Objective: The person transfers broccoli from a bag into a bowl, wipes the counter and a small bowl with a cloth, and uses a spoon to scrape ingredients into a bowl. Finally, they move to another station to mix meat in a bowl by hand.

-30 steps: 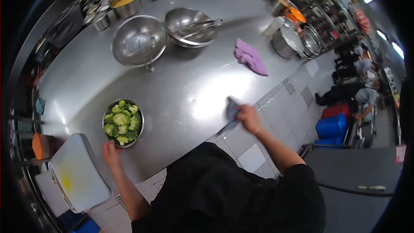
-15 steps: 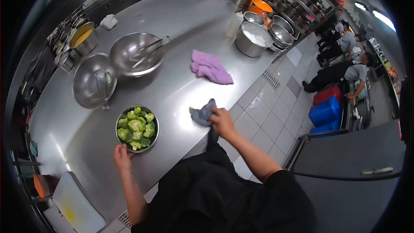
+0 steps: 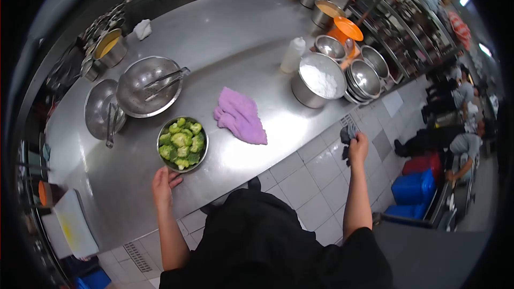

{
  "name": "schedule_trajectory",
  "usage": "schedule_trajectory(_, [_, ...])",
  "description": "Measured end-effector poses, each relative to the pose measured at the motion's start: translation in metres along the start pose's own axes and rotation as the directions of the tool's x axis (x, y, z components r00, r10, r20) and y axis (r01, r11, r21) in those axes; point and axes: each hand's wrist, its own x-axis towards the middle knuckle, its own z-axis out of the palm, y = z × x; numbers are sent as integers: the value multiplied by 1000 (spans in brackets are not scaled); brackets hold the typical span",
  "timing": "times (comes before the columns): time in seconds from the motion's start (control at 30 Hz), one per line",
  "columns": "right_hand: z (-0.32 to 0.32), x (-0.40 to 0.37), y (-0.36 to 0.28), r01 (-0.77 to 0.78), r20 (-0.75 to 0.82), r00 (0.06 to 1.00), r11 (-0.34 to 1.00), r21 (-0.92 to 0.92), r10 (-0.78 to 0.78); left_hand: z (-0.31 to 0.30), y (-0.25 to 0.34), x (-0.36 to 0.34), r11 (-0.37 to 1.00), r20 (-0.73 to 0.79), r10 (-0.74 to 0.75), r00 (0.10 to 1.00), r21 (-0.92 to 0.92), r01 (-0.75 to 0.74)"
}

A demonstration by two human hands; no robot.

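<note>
A round metal bowl heaped with broccoli florets [image 3: 182,144] rests on the steel table. Just below its rim is my left hand [image 3: 164,186], fingers spread and holding nothing. My right hand [image 3: 357,149] is closed around a dark grey cloth [image 3: 348,134], out past the table's edge with the tiled floor behind it. A crumpled purple towel [image 3: 240,116] lies on the table to the right of the broccoli.
Two large metal bowls with tongs, one nearer the middle [image 3: 140,101] and one further left [image 3: 96,112], stand behind the broccoli. A pot of white contents [image 3: 319,83], a squeeze bottle [image 3: 293,56] and stacked bowls [image 3: 365,77] fill the right end. A stained cutting board [image 3: 77,225] sits at lower left. People work at far right.
My right hand has carried the grey cloth off the table to the right, over the floor. My left hand has let go of the bowl's rim and its fingers have spread. The view has shifted.
</note>
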Motion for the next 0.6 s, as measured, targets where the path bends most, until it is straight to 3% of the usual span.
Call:
schedule_trajectory(0.1, [35, -34, -36, 209, 2, 977, 957, 204, -213, 25, 12, -16, 998, -84, 18, 996, -53, -23])
schedule_trajectory(0.13, [49, -55, -55, 123, 288, 942, 975, 185, -174, 17, 6, -15, 997, -101, 30, 994, -63, -36])
schedule_trajectory(0.17, [56, -74, -86, 249, 453, 836, 949, 192, -311, 0, -6, -11, 997, -86, 78, 993, -2, -79])
schedule_trajectory(0.2, [60, -94, -114, 348, 520, 749, 911, 220, -411, -10, -13, -10, 991, -70, 123, 990, 62, -119])
schedule_trajectory(0.23, [49, -102, -152, 364, 649, 589, 875, 319, -481, -11, -13, -14, 990, -96, 132, 987, 55, -127])
schedule_trajectory(0.3, [48, -115, -205, 131, 732, 233, 767, 628, -640, -17, -9, -36, 976, -188, 219, 957, 37, -216])
schedule_trajectory(0.37, [51, -137, -254, 37, 634, 64, 637, 770, -771, -26, -6, -50, 972, -274, 236, 933, 43, -233])
schedule_trajectory(0.5, [39, -172, -352, 20, 437, -139, 439, 898, -889, -61, 6, -91, 952, -433, 287, 854, 30, -304])
schedule_trajectory(0.57, [24, -187, -392, 18, 245, -111, 245, 969, -963, -83, 13, -110, 941, -560, 326, 761, 113, -319])
schedule_trajectory(0.6, [21, -194, -402, 1, 226, -151, 229, 973, -962, -93, 14, -118, 929, -619, 364, 696, 184, -322])
